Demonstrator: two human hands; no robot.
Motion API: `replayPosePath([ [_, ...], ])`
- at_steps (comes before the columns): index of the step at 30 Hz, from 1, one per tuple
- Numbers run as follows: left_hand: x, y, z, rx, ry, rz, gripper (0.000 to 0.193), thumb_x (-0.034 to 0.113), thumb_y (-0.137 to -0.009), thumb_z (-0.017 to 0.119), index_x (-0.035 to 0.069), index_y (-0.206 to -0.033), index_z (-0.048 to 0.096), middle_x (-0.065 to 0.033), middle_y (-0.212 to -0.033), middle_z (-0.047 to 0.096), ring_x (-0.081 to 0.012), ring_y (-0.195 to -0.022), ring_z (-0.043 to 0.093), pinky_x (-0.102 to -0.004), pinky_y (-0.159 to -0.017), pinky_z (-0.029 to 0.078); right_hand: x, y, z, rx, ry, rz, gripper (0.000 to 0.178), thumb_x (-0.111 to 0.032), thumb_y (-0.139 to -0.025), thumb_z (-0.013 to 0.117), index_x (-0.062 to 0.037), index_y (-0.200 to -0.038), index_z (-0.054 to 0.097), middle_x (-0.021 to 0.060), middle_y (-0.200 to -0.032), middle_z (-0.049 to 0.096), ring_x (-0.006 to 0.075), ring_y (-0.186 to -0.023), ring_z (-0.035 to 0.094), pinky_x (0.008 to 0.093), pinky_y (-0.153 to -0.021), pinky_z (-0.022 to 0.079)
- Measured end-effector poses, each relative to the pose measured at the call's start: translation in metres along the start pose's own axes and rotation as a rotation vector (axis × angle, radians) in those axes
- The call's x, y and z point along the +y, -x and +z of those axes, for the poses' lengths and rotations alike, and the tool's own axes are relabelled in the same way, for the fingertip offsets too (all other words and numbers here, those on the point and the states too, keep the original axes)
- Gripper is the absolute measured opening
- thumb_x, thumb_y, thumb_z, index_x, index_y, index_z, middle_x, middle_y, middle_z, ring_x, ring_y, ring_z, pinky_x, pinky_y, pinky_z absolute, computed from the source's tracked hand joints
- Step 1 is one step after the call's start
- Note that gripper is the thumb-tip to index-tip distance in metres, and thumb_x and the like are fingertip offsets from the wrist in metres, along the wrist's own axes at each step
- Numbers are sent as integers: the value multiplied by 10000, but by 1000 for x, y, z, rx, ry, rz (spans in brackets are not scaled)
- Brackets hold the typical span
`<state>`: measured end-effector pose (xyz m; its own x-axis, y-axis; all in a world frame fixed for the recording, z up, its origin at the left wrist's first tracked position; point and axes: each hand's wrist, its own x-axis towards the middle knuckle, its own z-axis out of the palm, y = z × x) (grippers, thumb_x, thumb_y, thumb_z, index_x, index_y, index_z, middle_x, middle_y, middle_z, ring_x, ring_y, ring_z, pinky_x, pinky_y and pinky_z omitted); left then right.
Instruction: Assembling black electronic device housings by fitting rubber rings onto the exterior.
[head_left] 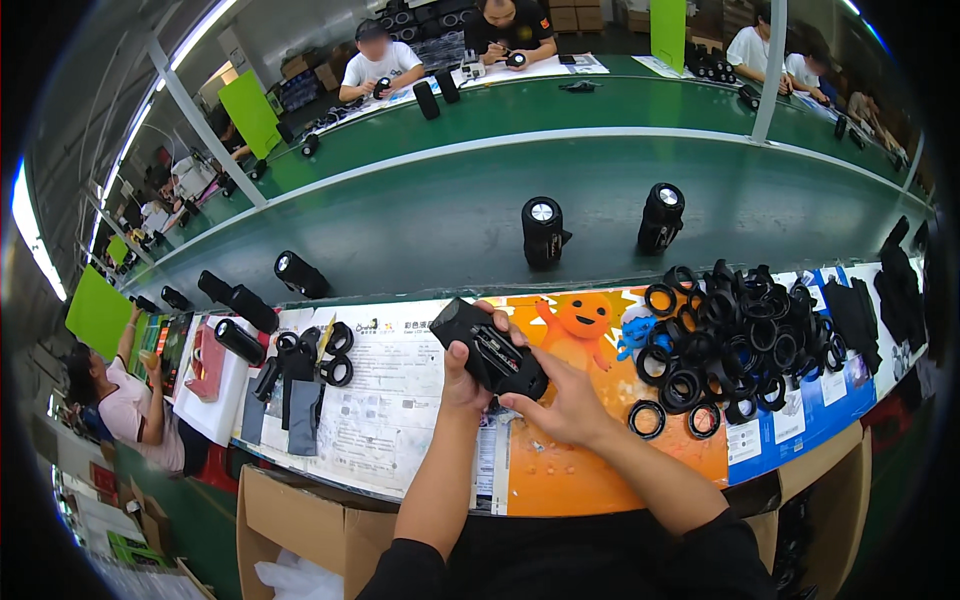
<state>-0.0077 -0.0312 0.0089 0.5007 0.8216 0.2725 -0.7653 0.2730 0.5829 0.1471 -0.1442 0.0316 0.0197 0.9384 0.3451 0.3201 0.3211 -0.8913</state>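
Left of the black ring pile (740, 335), I have the black casing (462, 322) clamped between left hand (467, 382) and right hand (572, 400), recessed face (498, 350) showing; likely a checking or fitting step, next move calling for steady grip and careful turning.

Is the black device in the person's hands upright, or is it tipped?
Tipped: the device lies slantwise between the left hand and the right hand, one long side facing up.
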Motion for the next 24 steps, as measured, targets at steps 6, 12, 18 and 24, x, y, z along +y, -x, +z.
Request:
replayPosePath([
  [6,4,1,3,-59,7,-5,748,451,-854,955,86,-1387,579,-116,-1154,661,-334,-1104,729,-477,-1014,626,-1,1,-2,-19,20,-17,838,-355,-902,945,81,-1518,580,269,-1313,739,383,-1230,756,432,-1065,574],
  [12,12,3,4,-96,-81,-11,717,388,-844,961,65,-1354,574,-136,-1131,666,-333,-1075,728,-469,-999,618,-2,3,1,-11,54,-86,828,-357,-915,934,72,-1521,567,275,-1264,724,416,-1206,733,458,-1047,566],
  [18,6,2,5,-49,-78,-21,733,419,-842,947,67,-1365,573,-139,-1138,667,-323,-1070,725,-458,-999,613,5,3,1,18,25,-83,847,-356,-918,934,68,-1546,554,274,-1271,723,417,-1203,737,456,-1053,568],
  [24,-3,1,6,-37,-5,20,733,416,-851,933,61,-1381,574,-142,-1137,668,-315,-1071,724,-447,-997,616,4,2,2,38,0,-84,848,-364,-923,930,65,-1551,554,274,-1275,725,410,-1204,742,450,-1048,574],
])
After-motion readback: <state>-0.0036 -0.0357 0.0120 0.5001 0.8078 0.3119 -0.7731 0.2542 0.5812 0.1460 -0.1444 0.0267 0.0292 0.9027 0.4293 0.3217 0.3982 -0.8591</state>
